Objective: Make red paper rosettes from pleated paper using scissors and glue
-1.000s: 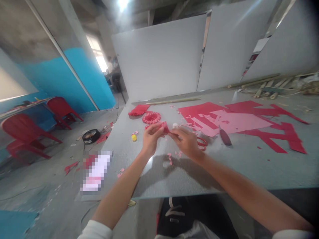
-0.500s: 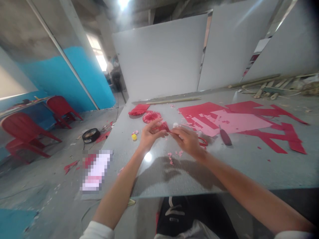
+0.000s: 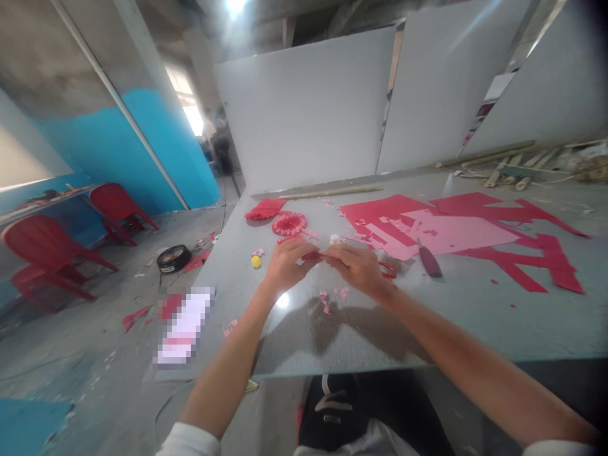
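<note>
My left hand (image 3: pixel 284 264) and my right hand (image 3: pixel 357 266) meet over the grey table (image 3: pixel 456 310), both pinching a small folded red paper piece (image 3: pixel 312 255) between their fingertips. The piece is squeezed narrow and mostly hidden by the fingers. A finished red paper rosette (image 3: pixel 289 223) lies just beyond my hands, with a folded red paper fan (image 3: pixel 264 209) behind it. Red-handled scissors (image 3: pixel 387 270) lie partly under my right hand. A small white cap (image 3: pixel 335 239) and a yellow cap (image 3: pixel 256 261) sit close by.
Red and pink paper sheets (image 3: pixel 441 231) cover the table's right half, with a dark knife-like tool (image 3: pixel 429 259) on them. Paper scraps (image 3: pixel 332 297) lie near my wrists. White boards stand behind the table. Red chairs (image 3: pixel 47 253) and a black round object (image 3: pixel 173 258) are on the floor at left.
The folded red paper was fanned out between my hands earlier; now my fingers have pressed it together into a narrow strip, and both hands have dropped slightly toward the table.
</note>
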`<control>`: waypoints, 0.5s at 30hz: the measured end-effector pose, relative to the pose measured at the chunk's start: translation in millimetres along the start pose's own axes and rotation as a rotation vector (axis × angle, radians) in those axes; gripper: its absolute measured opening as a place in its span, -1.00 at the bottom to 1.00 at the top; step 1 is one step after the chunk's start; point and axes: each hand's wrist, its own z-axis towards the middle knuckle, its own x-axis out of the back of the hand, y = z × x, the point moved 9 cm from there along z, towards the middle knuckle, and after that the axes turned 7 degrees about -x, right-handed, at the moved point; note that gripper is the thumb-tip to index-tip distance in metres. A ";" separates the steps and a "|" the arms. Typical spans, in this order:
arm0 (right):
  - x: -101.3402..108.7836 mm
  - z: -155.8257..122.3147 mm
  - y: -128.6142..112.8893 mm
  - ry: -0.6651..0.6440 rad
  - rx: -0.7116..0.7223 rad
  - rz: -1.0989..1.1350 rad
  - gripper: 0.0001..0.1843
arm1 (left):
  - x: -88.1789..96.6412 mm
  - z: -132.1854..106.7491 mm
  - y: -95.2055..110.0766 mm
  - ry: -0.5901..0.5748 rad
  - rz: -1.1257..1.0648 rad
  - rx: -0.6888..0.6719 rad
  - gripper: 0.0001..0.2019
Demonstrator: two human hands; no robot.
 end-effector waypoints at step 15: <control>-6.5 -1.9 2.9 -0.094 0.059 -0.065 -0.83 | -7.5 -5.9 6.0 -0.065 0.157 -0.058 -0.86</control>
